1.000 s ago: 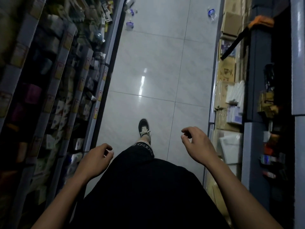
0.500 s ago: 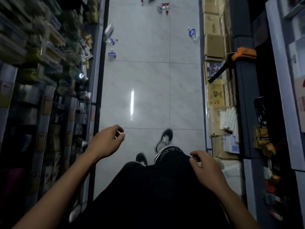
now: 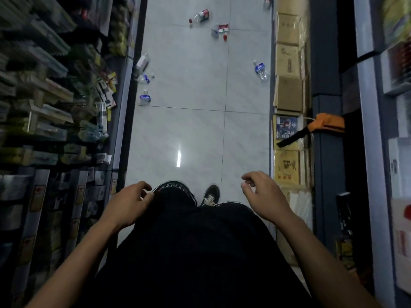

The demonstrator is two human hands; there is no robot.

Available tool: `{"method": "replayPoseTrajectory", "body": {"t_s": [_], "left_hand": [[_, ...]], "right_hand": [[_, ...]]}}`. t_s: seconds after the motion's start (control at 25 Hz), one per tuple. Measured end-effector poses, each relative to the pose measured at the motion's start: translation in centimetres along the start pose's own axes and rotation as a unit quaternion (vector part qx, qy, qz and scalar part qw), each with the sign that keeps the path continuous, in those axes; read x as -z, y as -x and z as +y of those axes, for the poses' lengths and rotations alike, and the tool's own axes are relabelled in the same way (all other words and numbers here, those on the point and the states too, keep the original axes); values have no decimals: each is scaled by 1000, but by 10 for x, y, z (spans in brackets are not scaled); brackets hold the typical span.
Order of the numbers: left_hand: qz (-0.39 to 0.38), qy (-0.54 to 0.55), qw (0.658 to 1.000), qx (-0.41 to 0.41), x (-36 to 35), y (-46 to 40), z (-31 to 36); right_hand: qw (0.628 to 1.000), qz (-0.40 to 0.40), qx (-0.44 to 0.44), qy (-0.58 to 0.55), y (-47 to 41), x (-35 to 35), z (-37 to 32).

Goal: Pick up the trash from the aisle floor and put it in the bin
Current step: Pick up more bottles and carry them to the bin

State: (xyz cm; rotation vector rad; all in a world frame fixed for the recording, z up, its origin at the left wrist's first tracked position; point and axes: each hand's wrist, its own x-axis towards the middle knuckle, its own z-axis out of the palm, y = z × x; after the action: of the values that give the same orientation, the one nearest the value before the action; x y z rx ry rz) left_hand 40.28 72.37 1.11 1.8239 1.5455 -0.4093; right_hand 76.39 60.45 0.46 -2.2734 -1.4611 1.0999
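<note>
— Narrow shop aisle, pale tiled floor [image 3: 200, 130], packed shelves [image 3: 55, 107] on the left and stacked cardboard boxes [image 3: 288, 63] along the right. See the rubbish?

— Yes, all well ahead of the person. By the left shelf foot: a crushed blue-label bottle [image 3: 145, 98], another bottle [image 3: 145, 78] just beyond it, and a pale wrapper [image 3: 142, 62] further on. Near the boxes lies a blue-label water bottle [image 3: 260, 70].

— And further up, mid-aisle?

— A red-label bottle [image 3: 201, 15], with a red-and-white carton [image 3: 222, 28] beside it. I can't see any bin.

— What about the hands?

— Left hand [image 3: 126, 205] hangs at the thigh, fingers loosely curled, holding nothing. Right hand [image 3: 262, 196] is out front at the same height, fingers bent and relaxed, also with nothing in it.

— Feet?

— One dark shoe [image 3: 210, 195] shows below black shorts [image 3: 189, 241].
</note>
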Motion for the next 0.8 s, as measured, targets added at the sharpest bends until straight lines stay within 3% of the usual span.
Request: {"method": "replayPoseTrajectory", "body": {"t_s": [0.36,0.8], "left_hand": [[-18,54,995,85,74,-132,18],[5,16,1000,14,277,-373,109]], "right_hand": [[998,0,41,37,-212,95,-69],[999,-25,-27,24,-372,178,-102]]}}
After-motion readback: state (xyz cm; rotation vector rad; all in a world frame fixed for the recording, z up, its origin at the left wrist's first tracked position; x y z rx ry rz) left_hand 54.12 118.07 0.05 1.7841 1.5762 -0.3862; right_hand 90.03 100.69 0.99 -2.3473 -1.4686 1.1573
